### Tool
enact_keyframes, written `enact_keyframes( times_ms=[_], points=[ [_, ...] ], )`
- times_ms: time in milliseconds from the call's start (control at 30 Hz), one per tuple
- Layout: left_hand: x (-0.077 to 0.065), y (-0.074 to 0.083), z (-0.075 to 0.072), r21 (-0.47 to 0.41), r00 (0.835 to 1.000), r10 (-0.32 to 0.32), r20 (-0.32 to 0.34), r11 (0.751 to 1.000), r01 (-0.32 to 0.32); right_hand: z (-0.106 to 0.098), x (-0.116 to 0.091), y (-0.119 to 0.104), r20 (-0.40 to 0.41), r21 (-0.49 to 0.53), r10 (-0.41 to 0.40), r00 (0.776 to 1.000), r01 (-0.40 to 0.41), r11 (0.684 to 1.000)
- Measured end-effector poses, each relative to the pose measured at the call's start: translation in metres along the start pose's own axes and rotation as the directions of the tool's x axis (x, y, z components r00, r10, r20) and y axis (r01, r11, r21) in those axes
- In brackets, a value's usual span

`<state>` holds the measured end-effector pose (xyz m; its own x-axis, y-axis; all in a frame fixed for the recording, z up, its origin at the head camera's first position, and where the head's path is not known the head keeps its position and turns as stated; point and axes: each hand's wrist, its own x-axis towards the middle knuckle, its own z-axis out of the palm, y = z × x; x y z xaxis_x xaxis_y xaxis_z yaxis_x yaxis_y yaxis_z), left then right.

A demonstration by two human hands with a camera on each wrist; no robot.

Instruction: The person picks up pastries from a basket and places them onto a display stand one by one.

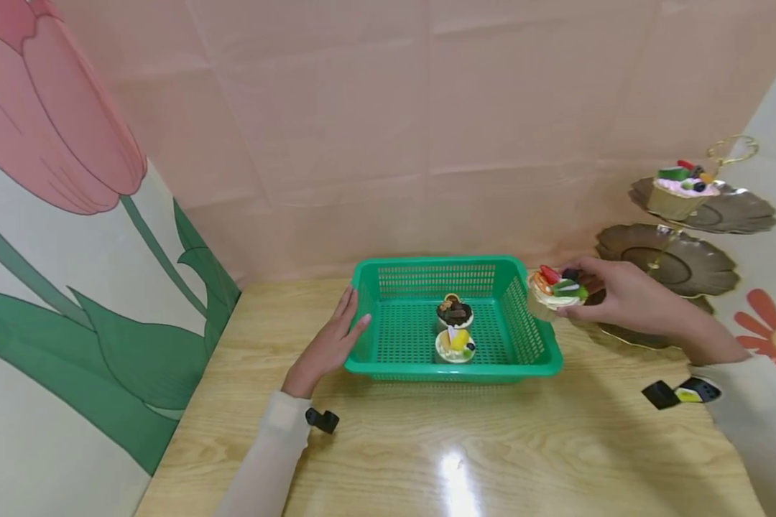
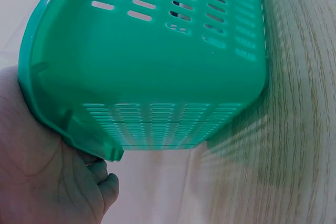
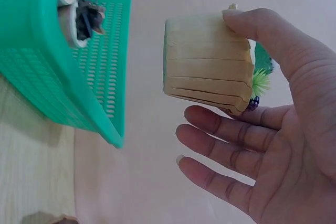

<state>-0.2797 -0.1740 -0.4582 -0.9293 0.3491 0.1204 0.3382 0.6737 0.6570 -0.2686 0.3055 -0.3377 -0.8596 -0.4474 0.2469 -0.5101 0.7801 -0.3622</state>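
My right hand (image 1: 630, 298) pinches a cupcake (image 1: 550, 301) topped with cream, strawberry and green fruit slices, just outside the right rim of a green plastic basket (image 1: 453, 370). Seen from the right wrist, the thumb presses on the pleated tan wrapper (image 3: 207, 61) of this cupcake. Inside the basket sit a chocolate-topped cupcake (image 1: 455, 313) and, in front of it, a cream cupcake with yellow fruit (image 1: 455, 345). My left hand (image 1: 330, 345) rests against the basket's left rim with fingers extended; the left wrist view shows the palm (image 2: 47, 177) right at the rim.
A tiered stand with brown scalloped plates (image 1: 705, 269) and a gold handle (image 1: 733, 148) rises at the right. Its top plate bears a pink-cream cupcake (image 1: 679, 195). The wooden table (image 1: 388, 445) meets a pink cloth backdrop (image 1: 362, 143) behind the basket.
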Motion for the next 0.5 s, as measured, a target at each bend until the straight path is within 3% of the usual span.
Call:
enact_keyframes(
  times_ms=[233,500],
  points=[
    [0.001,-0.002,0.001,0.005,1.000,0.007,-0.015,1.000,-0.007,-0.030,-0.010,0.011,-0.082,-0.071,0.127,0.989,-0.133,0.989],
    [0.001,-0.002,0.004,-0.009,1.000,0.007,-0.016,1.000,-0.008,-0.067,-0.023,0.024,-0.190,-0.072,0.175,0.966,-0.192,0.979]
  ],
)
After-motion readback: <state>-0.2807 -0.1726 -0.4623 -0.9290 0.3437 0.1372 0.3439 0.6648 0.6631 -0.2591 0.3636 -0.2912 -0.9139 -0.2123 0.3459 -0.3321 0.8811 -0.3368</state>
